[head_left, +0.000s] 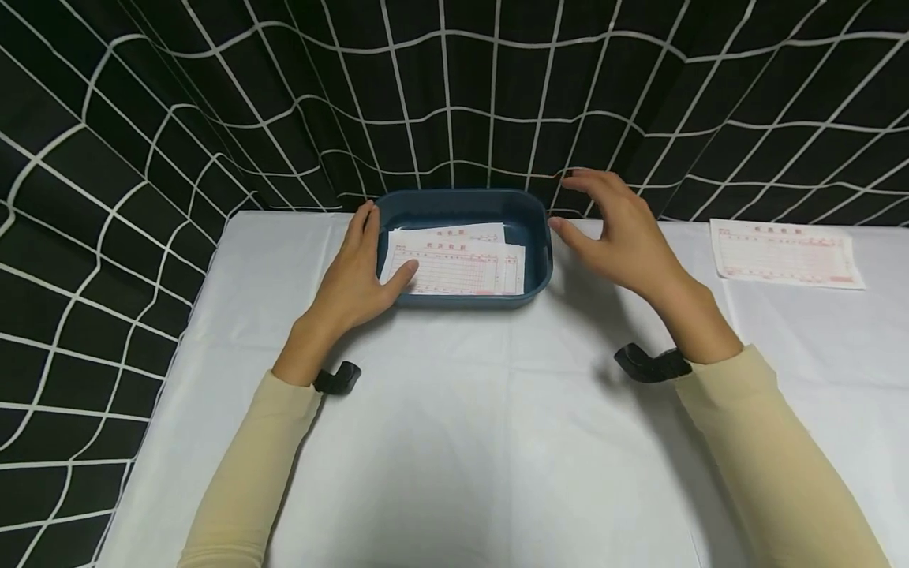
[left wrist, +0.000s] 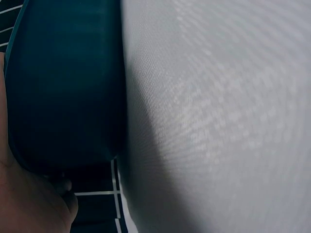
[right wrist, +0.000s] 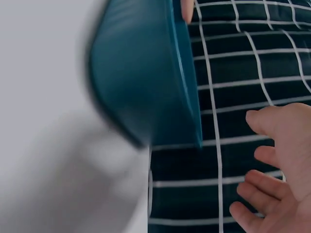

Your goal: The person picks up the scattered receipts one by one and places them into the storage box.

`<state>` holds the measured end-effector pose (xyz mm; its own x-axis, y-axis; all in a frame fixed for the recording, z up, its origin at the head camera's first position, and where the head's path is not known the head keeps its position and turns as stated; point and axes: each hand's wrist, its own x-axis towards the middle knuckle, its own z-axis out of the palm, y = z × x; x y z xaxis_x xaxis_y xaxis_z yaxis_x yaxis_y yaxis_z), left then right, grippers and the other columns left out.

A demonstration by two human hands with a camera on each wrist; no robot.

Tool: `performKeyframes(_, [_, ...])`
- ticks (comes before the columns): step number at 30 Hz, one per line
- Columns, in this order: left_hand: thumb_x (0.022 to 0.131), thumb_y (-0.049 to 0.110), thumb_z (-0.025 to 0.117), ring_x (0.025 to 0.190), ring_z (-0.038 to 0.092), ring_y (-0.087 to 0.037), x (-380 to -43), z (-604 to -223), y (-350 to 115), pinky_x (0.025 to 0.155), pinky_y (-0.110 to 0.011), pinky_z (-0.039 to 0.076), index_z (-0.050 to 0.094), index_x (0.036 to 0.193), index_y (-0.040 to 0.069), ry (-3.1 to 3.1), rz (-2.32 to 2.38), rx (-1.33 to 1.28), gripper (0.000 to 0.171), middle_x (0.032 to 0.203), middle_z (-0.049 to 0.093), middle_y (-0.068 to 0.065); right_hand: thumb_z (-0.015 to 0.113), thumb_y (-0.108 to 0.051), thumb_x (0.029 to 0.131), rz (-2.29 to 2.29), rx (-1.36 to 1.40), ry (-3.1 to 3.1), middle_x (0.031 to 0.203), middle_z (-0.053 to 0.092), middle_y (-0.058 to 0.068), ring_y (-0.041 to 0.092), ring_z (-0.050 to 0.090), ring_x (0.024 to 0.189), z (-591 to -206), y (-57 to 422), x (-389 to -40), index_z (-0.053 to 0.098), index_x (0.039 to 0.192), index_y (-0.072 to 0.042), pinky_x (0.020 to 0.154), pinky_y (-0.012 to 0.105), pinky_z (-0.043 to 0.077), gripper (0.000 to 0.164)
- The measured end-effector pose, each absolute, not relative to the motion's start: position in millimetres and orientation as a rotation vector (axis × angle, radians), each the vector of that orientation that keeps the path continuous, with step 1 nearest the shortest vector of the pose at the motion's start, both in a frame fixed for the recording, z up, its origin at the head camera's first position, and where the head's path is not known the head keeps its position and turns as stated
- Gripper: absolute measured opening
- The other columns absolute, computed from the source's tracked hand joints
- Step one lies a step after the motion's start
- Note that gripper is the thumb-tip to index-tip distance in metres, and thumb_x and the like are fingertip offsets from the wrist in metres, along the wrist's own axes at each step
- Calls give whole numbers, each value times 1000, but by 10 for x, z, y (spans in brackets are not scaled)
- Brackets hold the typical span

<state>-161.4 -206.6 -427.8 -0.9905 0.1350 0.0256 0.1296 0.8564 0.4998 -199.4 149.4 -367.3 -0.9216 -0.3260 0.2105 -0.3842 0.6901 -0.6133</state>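
A dark blue plastic tray (head_left: 469, 302) with rounded corners stands at the table's far edge. Inside it lie overlapping white slips (head_left: 454, 268) printed in red. My left hand (head_left: 358, 276) holds the tray's left end, its fingers along the outside and its thumb over the near rim, above the slips. In the left wrist view, part of that hand borders the tray's side wall (left wrist: 63, 87). Off the tray's right end, my right hand (head_left: 628, 237) hovers with thumb and fingers spread. The right wrist view shows a gap between these fingers and the tray (right wrist: 141, 73).
Another white slip with red print (head_left: 788, 252) lies flat at the far right of the white-covered table (head_left: 454, 410). A black curtain with a white grid (head_left: 469, 87) hangs right behind the tray and along the left side. Black straps circle both wrists.
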Motion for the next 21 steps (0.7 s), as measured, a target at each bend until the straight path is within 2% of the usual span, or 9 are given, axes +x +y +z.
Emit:
performKeyframes(3, [99,56,60,167,17,-32,-1615,-4276,-2062,132,-54,29,11,170,4,3016,817,221,101,181,5,-10,73,-27,99,1039,573,-2813,159,51,18,42,47,149,-3691,1657,-1940,58,149,-7,122,66,33,56])
performKeyframes(6, [99,56,61,167,18,-32,-1621,-4280,-2051,131,-55,29,12,170,4,3022,816,217,101,181,6,-11,73,-26,99,1022,550,-2800,158,53,19,43,49,147,-3703,1818,-1885,59,148,-6,119,66,37,55])
performKeyframes(11, [99,55,61,166,20,-33,-1619,-4303,-2039,131,-55,29,13,170,4,3023,823,223,100,180,7,-11,76,-18,96,994,498,-2729,151,59,21,43,53,142,-3749,2132,-1803,63,143,-4,116,61,41,51])
performKeyframes(13, [99,55,61,166,20,-33,-1620,-4301,-2036,131,-55,29,12,170,4,3025,823,226,100,180,7,-11,76,-17,96,987,463,-2712,149,60,21,42,54,141,-3771,2281,-1783,64,143,-5,116,53,41,50])
performKeyframes(15, [99,55,60,166,19,-33,-1621,-4299,-2033,131,-54,29,12,170,4,3025,822,227,100,180,7,-11,76,-17,96,984,418,-2709,149,61,22,42,55,139,-3799,2436,-1770,63,144,-5,118,37,40,50])
performKeyframes(16, [99,56,60,166,19,-32,-1621,-4298,-2034,132,-54,29,12,170,4,3025,821,224,100,180,7,-11,75,-18,97,987,393,-2718,149,60,22,42,54,139,-3814,2512,-1764,63,145,-6,119,34,39,51])
performKeyframes(19, [99,56,60,166,19,-32,-1624,-4297,-2035,132,-54,29,12,170,4,3026,815,221,100,180,7,-12,71,-22,101,988,301,-2749,149,59,22,37,54,139,-3870,2727,-1755,61,148,-9,113,14,36,51])
performKeyframes(21, [99,56,60,167,19,-32,-1625,-4297,-2035,132,-53,29,12,170,4,3024,815,221,101,180,7,-12,68,-26,103,991,236,-2781,150,58,24,39,54,140,-3912,2859,-1748,59,150,-10,112,7,33,51])
